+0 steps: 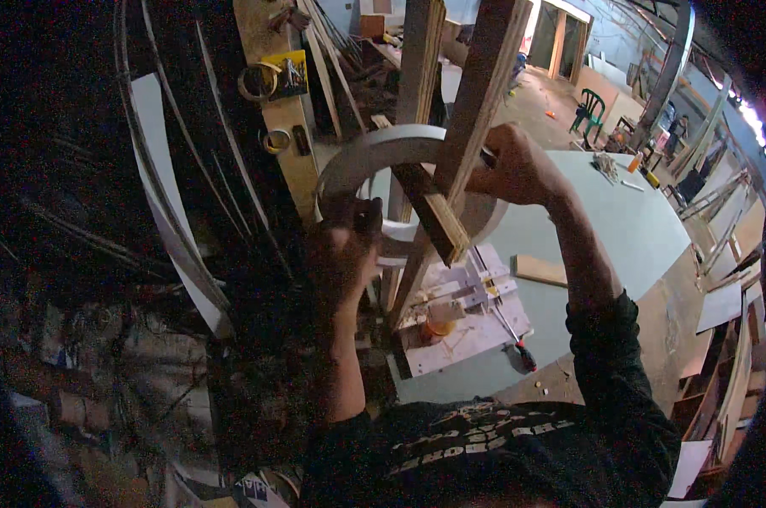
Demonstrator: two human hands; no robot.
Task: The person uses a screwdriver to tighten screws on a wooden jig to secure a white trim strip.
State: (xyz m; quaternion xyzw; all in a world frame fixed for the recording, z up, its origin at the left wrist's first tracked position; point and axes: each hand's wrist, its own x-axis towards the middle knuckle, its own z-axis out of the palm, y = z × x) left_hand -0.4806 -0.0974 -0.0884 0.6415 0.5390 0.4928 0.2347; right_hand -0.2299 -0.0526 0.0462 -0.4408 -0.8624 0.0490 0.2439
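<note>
A pale round ring (391,140) surrounds a frame of plywood strips in front of me. Two long strips stand up through it, the nearer upright (482,93) and the farther upright (418,63). A short plywood crosspiece (434,218) slants through the ring's middle. My left hand (347,241), in deep shadow, is closed at the ring's left rim and appears to grip it. My right hand (523,169) is closed against the right side of the nearer upright. A small dark bit shows at its fingertips, too hidden to name.
Below lies a pale green tabletop (595,229) with a wood block (541,270), a white board (425,360), an orange-brown jar (436,326) and a red-and-black-handled screwdriver (525,356). At left, a wooden ledge (292,182) bears tape rolls and a yellow box (292,72). A green chair (590,114) stands farther off.
</note>
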